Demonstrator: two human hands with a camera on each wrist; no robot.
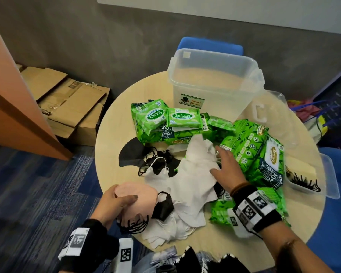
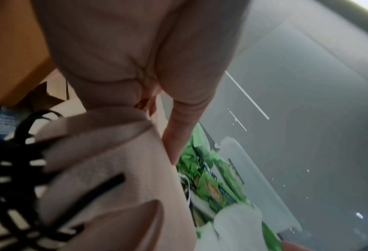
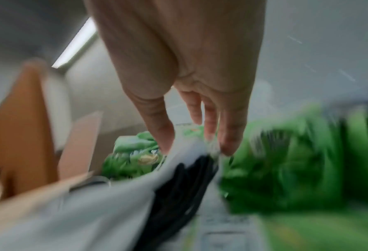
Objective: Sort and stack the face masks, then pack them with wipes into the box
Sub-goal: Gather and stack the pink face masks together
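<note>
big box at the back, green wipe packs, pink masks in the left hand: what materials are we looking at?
Box: looks like translucent, semi-matte plastic; the tabletop shows through its walls.
Green wipe packs: seemingly thin glossy plastic film; it creases and catches highlights.
Pink masks, gripped by the left hand: probably soft matte non-woven fabric; they fold without shine. Exact fibre can't be told.

Black wristbands [image 1: 258, 211] with coded tags

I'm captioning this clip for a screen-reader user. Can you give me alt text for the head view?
The left hand grips pink face masks while the right hand reaches into white masks on a round table, among green wipes packs, black masks and an empty clear box.
</note>
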